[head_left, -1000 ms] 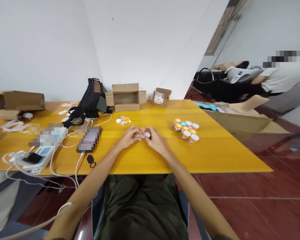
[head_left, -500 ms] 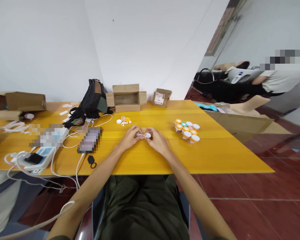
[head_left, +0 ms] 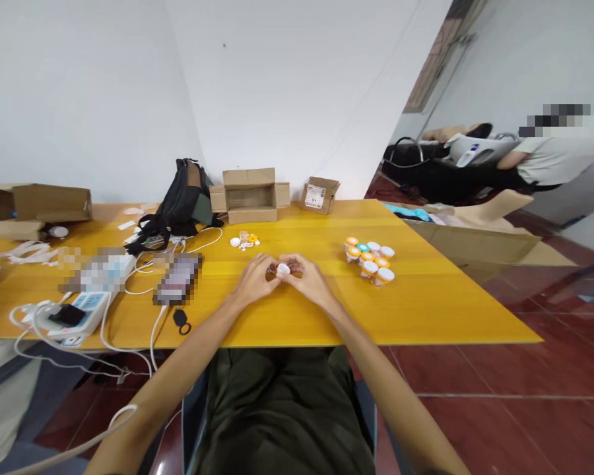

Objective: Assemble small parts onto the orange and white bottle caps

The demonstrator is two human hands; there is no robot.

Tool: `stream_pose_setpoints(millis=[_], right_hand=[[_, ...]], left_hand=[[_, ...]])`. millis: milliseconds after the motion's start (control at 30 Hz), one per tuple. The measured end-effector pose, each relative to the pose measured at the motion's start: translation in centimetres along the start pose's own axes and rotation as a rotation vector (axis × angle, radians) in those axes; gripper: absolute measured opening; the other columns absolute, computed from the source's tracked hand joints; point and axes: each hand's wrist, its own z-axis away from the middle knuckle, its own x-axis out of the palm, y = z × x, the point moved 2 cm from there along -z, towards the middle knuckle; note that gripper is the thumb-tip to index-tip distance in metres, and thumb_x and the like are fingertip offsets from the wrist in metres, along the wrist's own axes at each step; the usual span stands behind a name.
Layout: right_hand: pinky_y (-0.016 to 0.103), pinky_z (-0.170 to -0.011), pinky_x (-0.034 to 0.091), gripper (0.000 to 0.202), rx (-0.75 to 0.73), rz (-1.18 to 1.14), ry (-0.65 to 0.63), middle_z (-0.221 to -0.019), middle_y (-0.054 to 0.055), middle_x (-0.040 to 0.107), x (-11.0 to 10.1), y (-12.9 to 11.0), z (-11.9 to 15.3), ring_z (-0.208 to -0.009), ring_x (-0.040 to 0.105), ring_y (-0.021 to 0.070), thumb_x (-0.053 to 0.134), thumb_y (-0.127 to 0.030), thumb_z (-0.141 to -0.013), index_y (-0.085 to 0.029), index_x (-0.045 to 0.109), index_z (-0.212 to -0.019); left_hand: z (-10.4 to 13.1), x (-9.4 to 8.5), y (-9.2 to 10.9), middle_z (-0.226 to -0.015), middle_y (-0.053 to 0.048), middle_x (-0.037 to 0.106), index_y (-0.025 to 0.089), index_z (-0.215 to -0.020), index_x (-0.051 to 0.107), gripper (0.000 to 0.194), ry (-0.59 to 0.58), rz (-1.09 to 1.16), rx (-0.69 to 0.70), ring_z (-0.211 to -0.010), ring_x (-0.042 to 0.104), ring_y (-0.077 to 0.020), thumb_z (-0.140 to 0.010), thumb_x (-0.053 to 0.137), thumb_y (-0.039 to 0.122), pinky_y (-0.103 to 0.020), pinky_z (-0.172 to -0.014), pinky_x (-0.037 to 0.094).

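Note:
Just in front of me, above the table, my left hand and my right hand meet with fingers curled. A round white lid sits between the fingertips, gripped by my right hand. My left hand is closed around a small jar right beside the lid; fingers hide most of it. Beyond the hands lies a group of small white and orange caps and pieces. Off to the right stand several small clear jars with white, orange and teal lids.
The yellow table holds a phone, a power strip with cables and a black key fob at left. A backpack, an open carton and a smaller box line the wall. A person sits at far right.
My hands have come closer together. The white lid has moved left in my right hand to the jar in my left hand, and the patterned and brown parts seen before are now mostly covered.

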Motion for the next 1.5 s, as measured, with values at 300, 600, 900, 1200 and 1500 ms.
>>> stream_pose_setpoints(millis=[300, 600, 900, 1200, 1500], right_hand=[[0.036, -0.079, 0.057, 0.020, -0.091, 0.174, 0.010, -0.095, 0.004, 0.073, -0.3, -1.0, 0.1, -0.088, 0.069, 0.0212, 0.071, -0.037, -0.079, -0.023, 0.068, -0.094], [0.035, -0.077, 0.054, 0.025, -0.079, 0.247, 0.014, -0.098, 0.005, 0.074, -0.4, -1.0, 0.2, -0.089, 0.068, 0.0217, 0.071, -0.037, -0.080, -0.023, 0.069, -0.100], [0.033, -0.074, 0.055, 0.019, -0.102, 0.228, -0.007, -0.091, 0.005, 0.073, -0.4, -1.0, 0.1, -0.083, 0.068, 0.0206, 0.068, -0.040, -0.084, -0.023, 0.072, -0.092], [0.036, -0.081, 0.056, 0.018, -0.132, 0.269, -0.051, -0.099, 0.005, 0.073, -0.6, -0.7, 0.2, -0.091, 0.068, 0.0221, 0.067, -0.039, -0.086, -0.025, 0.073, -0.096], [0.034, -0.077, 0.056, 0.015, -0.101, 0.331, -0.076, -0.093, 0.004, 0.072, -0.6, -0.9, 0.3, -0.084, 0.068, 0.0208, 0.066, -0.033, -0.085, -0.025, 0.074, -0.094]], left_hand=[[-0.1, -0.2, 0.2, -0.079, -0.001, 0.063, 0.022, -0.083, 0.057, 0.006, 0.041, 0.007, 0.026, -0.080, 0.059, -0.0193, -0.084, 0.063, 0.024, -0.032, -0.073, 0.048], [-0.1, -0.2, 0.3, -0.082, -0.002, 0.064, 0.022, -0.084, 0.057, 0.005, 0.026, 0.005, 0.017, -0.082, 0.059, -0.0198, -0.083, 0.062, 0.022, -0.033, -0.075, 0.048], [-0.1, -0.2, 0.4, -0.083, -0.002, 0.065, 0.022, -0.086, 0.059, 0.005, 0.007, 0.038, 0.032, -0.080, 0.060, -0.0197, -0.084, 0.062, 0.025, -0.033, -0.076, 0.049], [-0.2, -0.2, 0.3, -0.081, -0.002, 0.063, 0.022, -0.085, 0.060, 0.004, -0.045, 0.039, -0.002, -0.078, 0.058, -0.0197, -0.083, 0.062, 0.025, -0.033, -0.075, 0.048], [-0.2, 0.1, -0.5, -0.083, -0.002, 0.057, 0.022, -0.083, 0.063, 0.010, -0.069, 0.036, -0.022, -0.083, 0.054, -0.0202, -0.081, 0.069, 0.029, -0.035, -0.080, 0.048]])
